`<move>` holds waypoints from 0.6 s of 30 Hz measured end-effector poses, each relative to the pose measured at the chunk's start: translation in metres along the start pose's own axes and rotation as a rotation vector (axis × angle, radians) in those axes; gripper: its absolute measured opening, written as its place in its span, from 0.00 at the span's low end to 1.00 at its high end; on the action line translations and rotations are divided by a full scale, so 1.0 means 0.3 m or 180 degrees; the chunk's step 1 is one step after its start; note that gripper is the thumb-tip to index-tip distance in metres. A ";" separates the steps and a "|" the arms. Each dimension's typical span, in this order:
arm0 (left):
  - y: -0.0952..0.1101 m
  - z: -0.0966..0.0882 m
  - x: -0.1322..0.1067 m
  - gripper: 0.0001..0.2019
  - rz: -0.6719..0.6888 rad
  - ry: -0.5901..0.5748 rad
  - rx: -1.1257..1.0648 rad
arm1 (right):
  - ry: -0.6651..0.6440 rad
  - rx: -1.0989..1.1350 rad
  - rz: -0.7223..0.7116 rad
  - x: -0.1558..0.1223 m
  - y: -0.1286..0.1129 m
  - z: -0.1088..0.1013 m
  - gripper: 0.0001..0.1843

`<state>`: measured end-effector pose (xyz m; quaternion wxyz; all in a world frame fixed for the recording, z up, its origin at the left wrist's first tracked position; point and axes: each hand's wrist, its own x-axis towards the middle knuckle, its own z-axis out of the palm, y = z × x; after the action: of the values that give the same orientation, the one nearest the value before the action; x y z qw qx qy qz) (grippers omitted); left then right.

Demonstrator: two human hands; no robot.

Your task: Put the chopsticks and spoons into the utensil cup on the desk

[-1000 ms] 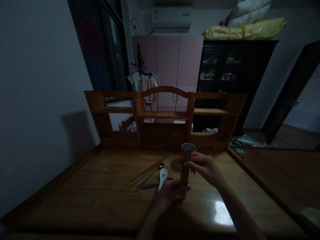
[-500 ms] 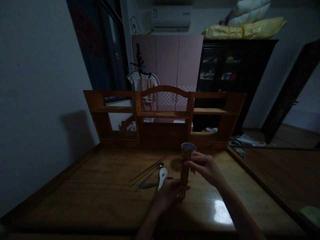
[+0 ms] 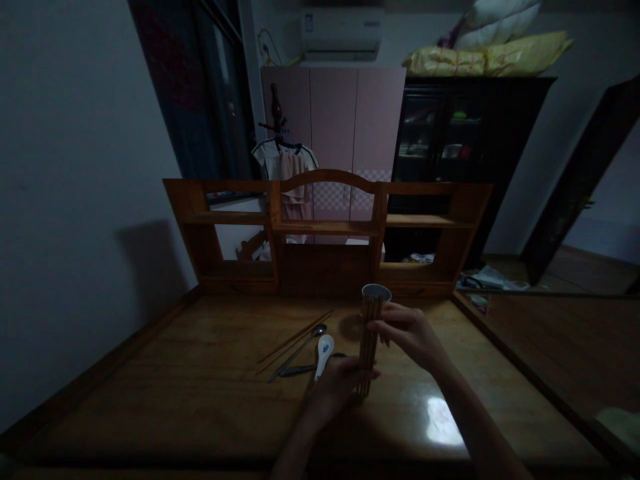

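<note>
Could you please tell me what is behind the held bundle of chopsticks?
Behind the top of the bundle of chopsticks, the rim of a cup shows. Most of its body is covered by the bundle and right hand.

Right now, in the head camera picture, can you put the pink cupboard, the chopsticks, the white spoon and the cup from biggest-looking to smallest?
1. Pink cupboard
2. Chopsticks, as one bunch
3. White spoon and cup: unsure, because the chopsticks and right hand hide part of the cup.
</note>
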<state>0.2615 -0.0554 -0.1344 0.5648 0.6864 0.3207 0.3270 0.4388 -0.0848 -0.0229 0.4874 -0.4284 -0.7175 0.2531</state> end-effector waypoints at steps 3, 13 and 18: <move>0.006 0.000 -0.002 0.16 -0.0065 0.0018 0.0010 | -0.0006 0.0035 0.0022 -0.001 -0.003 0.001 0.13; 0.002 0.001 -0.001 0.17 -0.0021 0.0031 0.0016 | -0.0009 -0.0004 0.0033 -0.001 -0.004 -0.005 0.13; 0.005 -0.001 -0.006 0.17 -0.0022 0.0006 -0.0052 | -0.0024 0.0083 0.0059 -0.001 -0.003 -0.001 0.12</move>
<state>0.2604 -0.0571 -0.1330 0.5712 0.6804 0.3210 0.3283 0.4386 -0.0857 -0.0222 0.4879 -0.4277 -0.7121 0.2685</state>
